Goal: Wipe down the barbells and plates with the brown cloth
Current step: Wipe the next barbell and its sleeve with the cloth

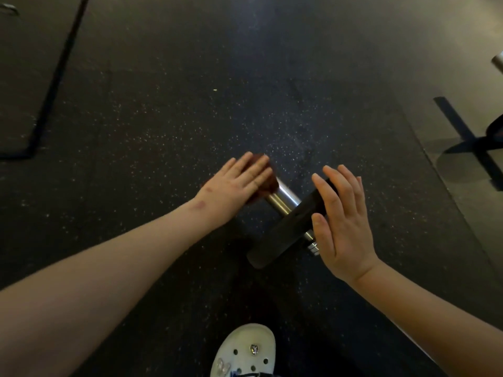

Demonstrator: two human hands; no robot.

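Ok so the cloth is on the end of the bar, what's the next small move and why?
Probably slide the brown cloth along the chrome sleeve toward the black plate. The left hand presses it flat on the sleeve's tip, the bare metal lies between cloth and plate, and the right hand steadies the plate.

Dim, grainy frame. Brighter floor (462,36) at 1 o'clock; highlight on steel barbell sleeve (281,198); motion blur on left hand (236,183); wide-angle bending at edges.

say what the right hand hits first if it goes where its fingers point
Likely nothing close: the right hand is at the plate, and ahead of it only floor shows, though depth is unclear.
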